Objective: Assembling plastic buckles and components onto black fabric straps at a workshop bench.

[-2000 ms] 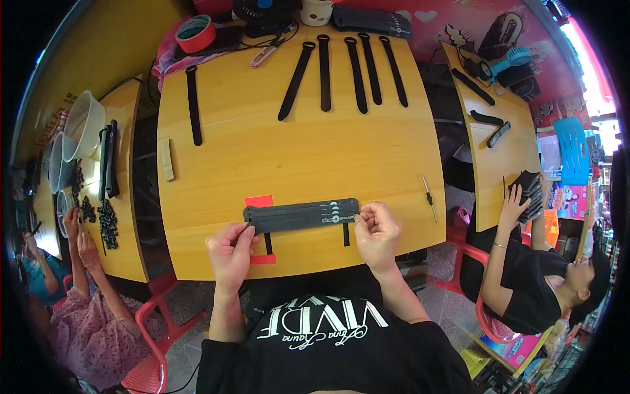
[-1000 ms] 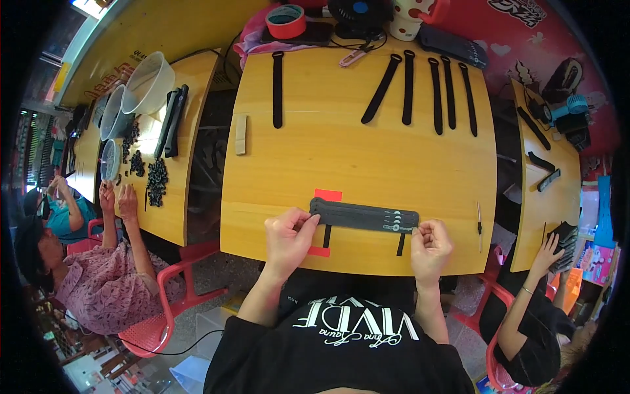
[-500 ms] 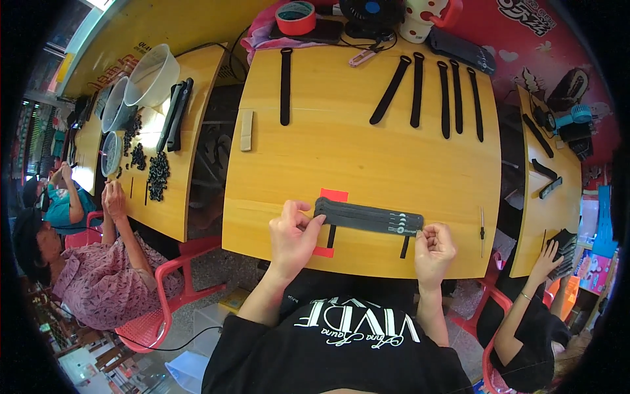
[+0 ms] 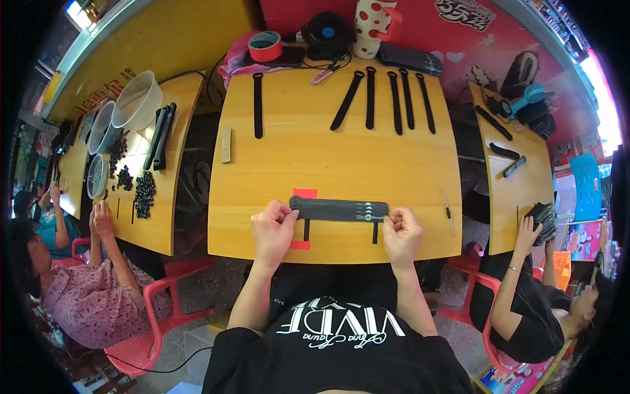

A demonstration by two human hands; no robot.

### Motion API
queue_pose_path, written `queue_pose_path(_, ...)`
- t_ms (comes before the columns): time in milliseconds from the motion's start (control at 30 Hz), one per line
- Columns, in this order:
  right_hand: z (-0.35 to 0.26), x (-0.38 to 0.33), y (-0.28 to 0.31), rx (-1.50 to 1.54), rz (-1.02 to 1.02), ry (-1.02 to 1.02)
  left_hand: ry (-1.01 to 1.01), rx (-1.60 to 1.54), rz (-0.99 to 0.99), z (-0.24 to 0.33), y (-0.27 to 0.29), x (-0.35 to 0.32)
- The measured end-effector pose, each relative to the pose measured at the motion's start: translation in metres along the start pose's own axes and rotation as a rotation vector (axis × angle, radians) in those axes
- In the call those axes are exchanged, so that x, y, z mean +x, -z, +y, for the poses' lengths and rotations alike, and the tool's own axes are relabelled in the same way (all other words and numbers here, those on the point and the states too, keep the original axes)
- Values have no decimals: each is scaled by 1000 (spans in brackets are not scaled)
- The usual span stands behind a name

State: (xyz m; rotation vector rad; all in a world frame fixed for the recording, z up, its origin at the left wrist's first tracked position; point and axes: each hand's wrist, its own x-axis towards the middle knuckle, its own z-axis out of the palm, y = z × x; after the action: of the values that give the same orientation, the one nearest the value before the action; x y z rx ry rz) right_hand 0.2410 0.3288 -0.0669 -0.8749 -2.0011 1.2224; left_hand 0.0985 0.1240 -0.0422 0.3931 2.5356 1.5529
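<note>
A stack of flat dark grey strips (image 4: 335, 209), with white printed marks toward its right end, lies crosswise near the table's front edge. My left hand (image 4: 272, 231) pinches its left end between thumb and fingers. At the other end, my right hand (image 4: 402, 235) grips the right corner with closed fingertips. Beneath the stack run two narrow black bars, a left one (image 4: 306, 231) and a right one (image 4: 375, 234). Red tape shows behind the stack (image 4: 305, 193) and in front of it (image 4: 300, 245), beside my left hand.
Several black looped straps (image 4: 370, 98) lie across the far table. A tan block (image 4: 226, 146) is at left, a thin pen-like tool (image 4: 447, 213) at right. Tape roll (image 4: 264, 47), fan (image 4: 326, 34) and dotted tumbler (image 4: 373, 29) stand behind. People work at tables on both sides.
The whole view has shifted, so the table sits further left. Both hands keep hold of the stack's ends, and the stack looks slightly more level, its strips less fanned at the left.
</note>
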Motion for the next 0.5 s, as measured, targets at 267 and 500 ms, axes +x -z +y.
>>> queue_pose_path(267, -3, -3, 2, 11, 18, 90, -106, -39, 32, -11, 1, 0)
queue_pose_path(500, -31, -35, 3, -286, -118, 662, -673, 306, 3, 11, 16, -43)
